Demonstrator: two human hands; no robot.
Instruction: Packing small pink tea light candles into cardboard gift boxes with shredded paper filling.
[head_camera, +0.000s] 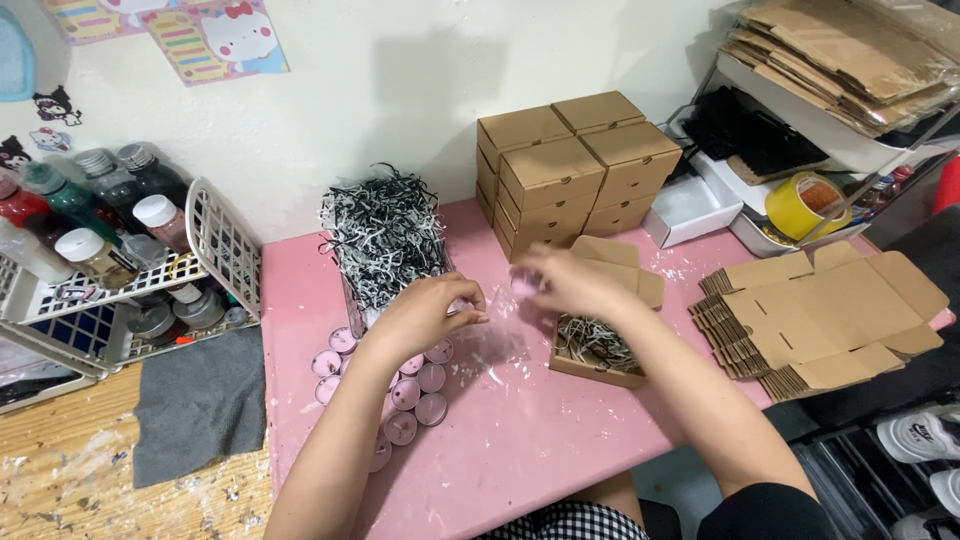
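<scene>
Looking down from the head camera, the person's two hands meet above a pink table (520, 440). The right hand (565, 283) is blurred, but its fingers seem closed on a small pink candle (524, 285), held just over the table. The left hand (425, 312) pinches the edge of a thin clear plastic bag (490, 325) that hangs between the two hands; its fingers are closed on it.

Just under the right forearm stands an open cardboard box (600, 345), its lid up, with black and white shredded paper as a bed inside. No candle is visible in it yet, so I judge this box is only prepared, not filled.

Under the left forearm, a group of pink tea candles (415, 392) lies on the table, still loose.

Behind, a clear container of shredded paper (382, 235) is heaped full. A stack of closed boxes (570, 165) stands against the wall; these look finished. At the right, a pile of flat unfolded boxes (815, 320) waits near a yellow tape roll (803, 205).

So, as I judge it, part is done, and many candles and flat boxes remain.
</scene>
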